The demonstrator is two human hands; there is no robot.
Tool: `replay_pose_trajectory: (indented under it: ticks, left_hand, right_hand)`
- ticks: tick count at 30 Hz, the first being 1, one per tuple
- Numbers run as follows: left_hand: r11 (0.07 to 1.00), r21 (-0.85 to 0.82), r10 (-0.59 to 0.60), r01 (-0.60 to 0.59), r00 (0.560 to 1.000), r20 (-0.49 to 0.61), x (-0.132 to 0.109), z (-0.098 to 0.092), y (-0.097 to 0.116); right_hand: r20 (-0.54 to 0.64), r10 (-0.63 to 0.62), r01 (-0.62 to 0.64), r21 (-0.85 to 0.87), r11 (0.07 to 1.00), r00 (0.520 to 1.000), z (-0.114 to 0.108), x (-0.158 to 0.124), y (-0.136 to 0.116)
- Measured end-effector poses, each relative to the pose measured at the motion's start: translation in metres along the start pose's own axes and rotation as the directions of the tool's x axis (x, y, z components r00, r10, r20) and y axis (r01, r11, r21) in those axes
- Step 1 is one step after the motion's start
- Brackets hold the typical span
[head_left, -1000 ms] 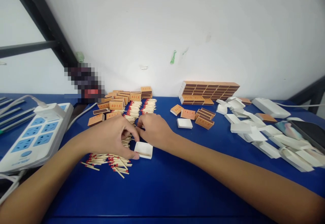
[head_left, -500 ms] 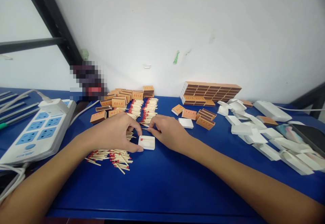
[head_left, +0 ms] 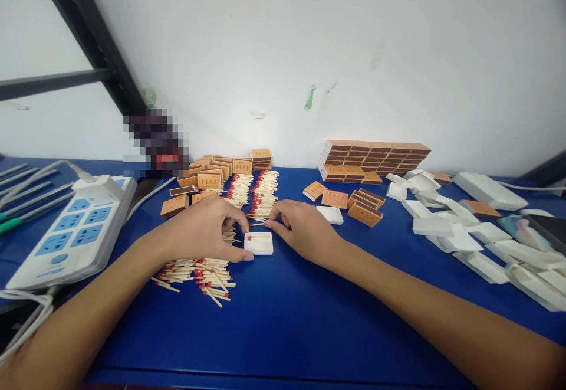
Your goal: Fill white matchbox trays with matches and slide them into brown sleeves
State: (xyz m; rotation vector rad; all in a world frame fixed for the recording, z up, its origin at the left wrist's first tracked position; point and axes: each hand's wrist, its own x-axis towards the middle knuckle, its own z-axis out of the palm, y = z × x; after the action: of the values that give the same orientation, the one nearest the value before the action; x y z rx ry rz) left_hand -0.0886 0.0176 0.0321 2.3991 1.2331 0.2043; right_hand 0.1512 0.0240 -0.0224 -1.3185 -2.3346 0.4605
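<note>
My left hand (head_left: 216,228) has its thumb and forefinger at the left end of a small white matchbox tray (head_left: 260,250) on the blue table. A few red-headed matches (head_left: 250,238) lie inside that tray, at its left side. Just beyond the tray, my right hand (head_left: 305,230) pinches the end of a single match (head_left: 257,225) between thumb and forefinger. Behind the hands lie two rows of matches (head_left: 264,192). More loose matches (head_left: 214,278) are spread below my left hand, which partly covers the pile.
Orange matchboxes (head_left: 210,180) cluster at the back left. A stack of matchboxes (head_left: 375,157) stands against the wall, with several loose sleeves (head_left: 365,213) before it. White trays (head_left: 460,239) are heaped at right; a power strip (head_left: 73,230) lies at left.
The whole view has shifted slightly. My right hand has drawn a little to the right with a match in its fingers. More red shows inside the tray than before.
</note>
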Motion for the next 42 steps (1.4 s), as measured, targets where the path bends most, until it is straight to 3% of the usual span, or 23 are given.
replay_pose_trajectory:
  ticks: [12, 17, 23, 32, 38, 42]
  left_hand:
    - [1.000, -0.016, -0.009, 0.008, 1.000, -0.013, 0.001, 0.002, 0.000]
    - [1.000, -0.005, -0.003, 0.003, 0.999, -0.036, 0.000, 0.001, 0.000]
    - [0.998, 0.063, -0.006, 0.010, 0.998, -0.058, 0.000, 0.001, 0.001]
    - [1.000, -0.007, -0.010, 0.009, 0.998, -0.056, -0.001, 0.006, 0.007]
    - [0.997, -0.069, 0.017, -0.019, 1.000, -0.024, -0.001, 0.009, 0.002]
    - [0.999, -0.014, 0.030, -0.031, 0.996, -0.081, -0.002, 0.009, -0.001]
  right_hand:
    - [0.083, 0.015, 0.001, -0.193, 0.981, 0.996, -0.008, -0.003, 0.005]
    - [0.056, 0.002, 0.012, -0.247, 0.969, 0.998, -0.014, -0.004, 0.009]
    - [0.094, 0.020, 0.001, -0.213, 0.977, 0.995, -0.018, -0.003, 0.011]
    - [0.084, 0.030, -0.024, -0.079, 0.997, 0.996, -0.026, -0.003, 0.012]
    - [0.164, -0.049, 0.055, -0.034, 0.998, 0.985, -0.017, -0.006, 0.016]
    - [0.145, -0.122, 0.119, 0.031, 0.992, 0.982, -0.017, -0.008, 0.015]
